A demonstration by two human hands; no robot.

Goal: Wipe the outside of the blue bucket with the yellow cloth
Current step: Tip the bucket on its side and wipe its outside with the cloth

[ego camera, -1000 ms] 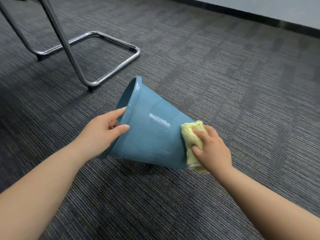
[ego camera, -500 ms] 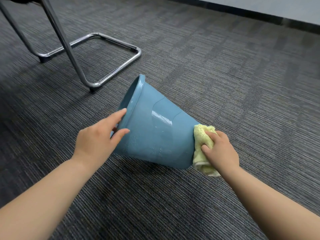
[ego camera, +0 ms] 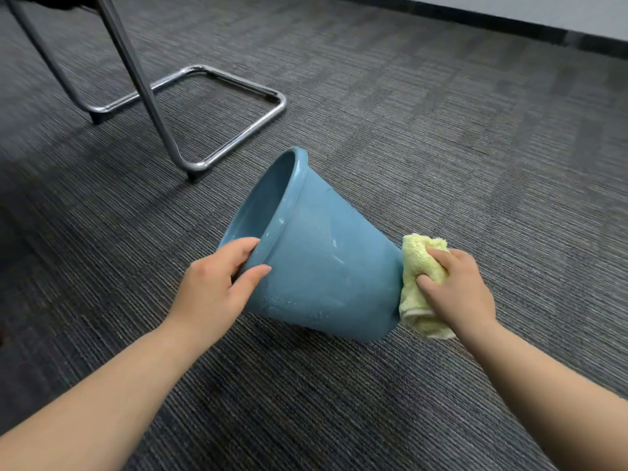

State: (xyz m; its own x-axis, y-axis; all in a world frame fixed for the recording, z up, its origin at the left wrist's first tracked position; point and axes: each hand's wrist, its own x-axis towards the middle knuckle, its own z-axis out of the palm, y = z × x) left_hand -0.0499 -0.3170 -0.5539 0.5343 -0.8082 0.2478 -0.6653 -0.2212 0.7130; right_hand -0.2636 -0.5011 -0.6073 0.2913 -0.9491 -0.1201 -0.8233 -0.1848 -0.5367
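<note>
The blue bucket (ego camera: 323, 263) lies tipped on its side on the carpet, its mouth facing left and away from me, its bottom end to the right. My left hand (ego camera: 217, 290) grips the rim at the near edge, thumb on the outer wall and fingers inside the mouth. My right hand (ego camera: 458, 290) holds the bunched yellow cloth (ego camera: 419, 273) and presses it against the bucket's bottom end. The bucket's wall shows wet streaks and droplets. The base face itself is hidden behind the cloth and the bucket's edge.
A chrome cantilever chair frame (ego camera: 238, 130) stands on the grey striped carpet (ego camera: 441, 147) just behind and left of the bucket. A dark skirting board (ego camera: 509, 28) runs along the wall at the far top right.
My right hand slid the cloth from the bucket's side wall rightward onto its bottom end. The bucket turned so its mouth shows more, and my left hand closed firmer on the rim.
</note>
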